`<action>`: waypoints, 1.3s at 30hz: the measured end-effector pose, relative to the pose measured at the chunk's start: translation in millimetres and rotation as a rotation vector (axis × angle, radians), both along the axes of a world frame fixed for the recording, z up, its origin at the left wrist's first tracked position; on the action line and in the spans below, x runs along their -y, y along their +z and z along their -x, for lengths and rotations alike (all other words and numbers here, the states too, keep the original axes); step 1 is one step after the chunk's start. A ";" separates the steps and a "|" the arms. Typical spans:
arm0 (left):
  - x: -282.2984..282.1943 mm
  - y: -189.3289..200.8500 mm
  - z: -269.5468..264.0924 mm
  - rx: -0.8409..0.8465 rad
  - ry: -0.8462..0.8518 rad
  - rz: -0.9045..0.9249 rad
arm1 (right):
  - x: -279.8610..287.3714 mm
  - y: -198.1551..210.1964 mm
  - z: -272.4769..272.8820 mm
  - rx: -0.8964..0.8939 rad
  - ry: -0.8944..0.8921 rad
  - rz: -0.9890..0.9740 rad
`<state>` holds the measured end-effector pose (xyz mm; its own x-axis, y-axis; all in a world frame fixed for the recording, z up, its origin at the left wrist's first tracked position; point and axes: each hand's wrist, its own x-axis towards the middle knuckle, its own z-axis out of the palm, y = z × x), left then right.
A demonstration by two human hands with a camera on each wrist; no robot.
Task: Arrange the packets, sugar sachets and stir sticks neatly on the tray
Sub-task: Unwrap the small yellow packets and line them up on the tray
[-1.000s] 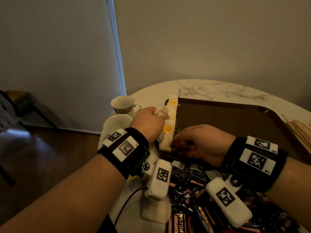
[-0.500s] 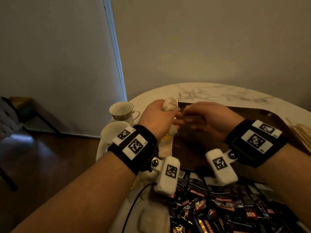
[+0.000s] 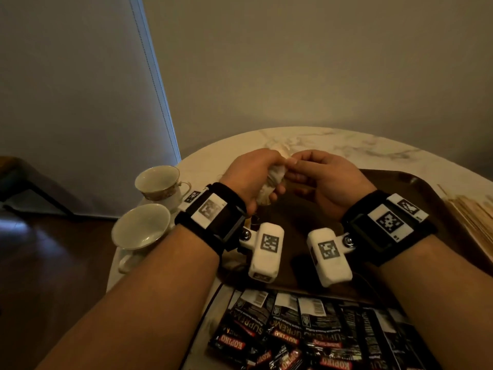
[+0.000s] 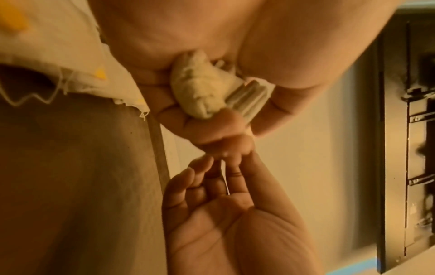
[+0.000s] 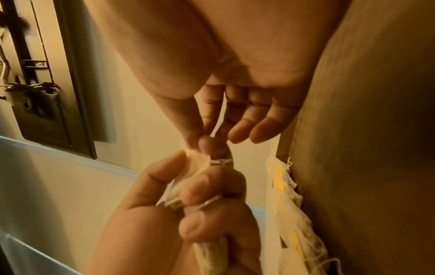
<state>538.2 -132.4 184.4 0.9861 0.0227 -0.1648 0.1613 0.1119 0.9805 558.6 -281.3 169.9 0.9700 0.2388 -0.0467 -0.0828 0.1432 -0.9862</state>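
Hands have been lifted off the tray (image 3: 416, 188): a tea bag bundle (image 3: 276, 176) is clenched in the left hand (image 3: 253, 177), one bag pinched out by the right hand (image 3: 324, 177) for placement.

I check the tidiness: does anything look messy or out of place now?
Yes. The Kopiko coffee packets lie in a loose overlapping heap on the table, not on the tray.

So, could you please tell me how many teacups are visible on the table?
2. One teacup stands at the table's left edge, farther from the person; the other teacup sits nearer, just left of the left wrist. Neither wrist view shows any more.
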 end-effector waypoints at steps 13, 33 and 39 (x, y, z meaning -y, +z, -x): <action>-9.6 -15.4 -11.6 0.124 0.189 0.645 | -5.3 -7.8 2.8 -0.136 0.159 0.001; -20.3 -23.1 -5.0 0.256 0.089 0.123 | -6.0 -8.4 5.8 0.036 0.128 -0.003; -18.5 -21.7 -1.7 0.230 0.053 0.050 | -3.5 -6.9 3.7 0.084 -0.036 -0.003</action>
<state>539.9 -113.9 162.6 0.9954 0.0726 0.0619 -0.0732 0.1640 0.9837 554.9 -277.8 163.1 0.9784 0.2035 0.0355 0.0052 0.1471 -0.9891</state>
